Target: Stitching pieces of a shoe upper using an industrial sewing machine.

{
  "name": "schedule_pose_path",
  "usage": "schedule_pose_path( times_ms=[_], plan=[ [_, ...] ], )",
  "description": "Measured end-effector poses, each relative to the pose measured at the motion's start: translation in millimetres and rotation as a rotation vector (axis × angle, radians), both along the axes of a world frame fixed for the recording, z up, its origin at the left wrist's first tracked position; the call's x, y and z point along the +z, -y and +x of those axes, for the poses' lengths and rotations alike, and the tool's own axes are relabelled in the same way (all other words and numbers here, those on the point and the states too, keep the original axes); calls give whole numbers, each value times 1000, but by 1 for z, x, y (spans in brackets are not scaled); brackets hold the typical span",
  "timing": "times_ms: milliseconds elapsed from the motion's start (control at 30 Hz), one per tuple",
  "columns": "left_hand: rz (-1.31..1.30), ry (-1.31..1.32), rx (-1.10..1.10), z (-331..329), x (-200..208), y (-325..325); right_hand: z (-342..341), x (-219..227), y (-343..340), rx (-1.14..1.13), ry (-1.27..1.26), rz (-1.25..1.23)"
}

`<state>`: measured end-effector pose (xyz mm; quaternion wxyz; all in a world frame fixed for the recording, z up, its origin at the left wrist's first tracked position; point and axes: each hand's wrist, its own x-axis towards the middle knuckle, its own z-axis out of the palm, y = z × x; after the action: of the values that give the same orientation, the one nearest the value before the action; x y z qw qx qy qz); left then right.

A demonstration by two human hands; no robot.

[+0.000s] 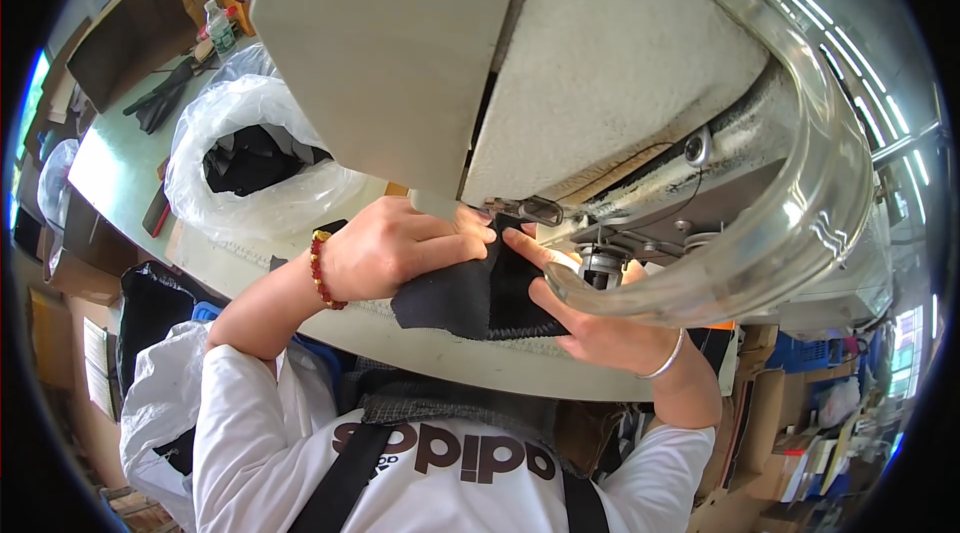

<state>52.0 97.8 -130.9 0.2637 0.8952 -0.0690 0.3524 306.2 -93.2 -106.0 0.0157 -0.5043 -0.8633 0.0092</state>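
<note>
Bending inward, left hand pinches black fabric; right hand rests spread on it.

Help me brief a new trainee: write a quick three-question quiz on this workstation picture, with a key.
1. Multiple choice: What is the tone of the material that the left hand and right hand both touch?
a) White
b) Dark
c) Bright red

2. True or false: The open plastic bag with dark pieces inside is on the person's right.

3. Fill in: The beaded bracelet is on the person's ____ wrist.

Key:
1. b
2. False; the bag is on the person's left.
3. left
</note>
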Motion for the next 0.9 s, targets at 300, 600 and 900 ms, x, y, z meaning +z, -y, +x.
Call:
schedule_pose_path(
  times_ms=[300,600,900],
  plan=[
    [201,-86,91,-4,1,-1,16,-11,-8,-18,8,-247],
    [188,120,31,5,-3,-12,34,8,-4,-75,161,-437],
    [-62,34,22,12,-26,-14,55,-27,-3,-267,-45,-403]
  ],
)
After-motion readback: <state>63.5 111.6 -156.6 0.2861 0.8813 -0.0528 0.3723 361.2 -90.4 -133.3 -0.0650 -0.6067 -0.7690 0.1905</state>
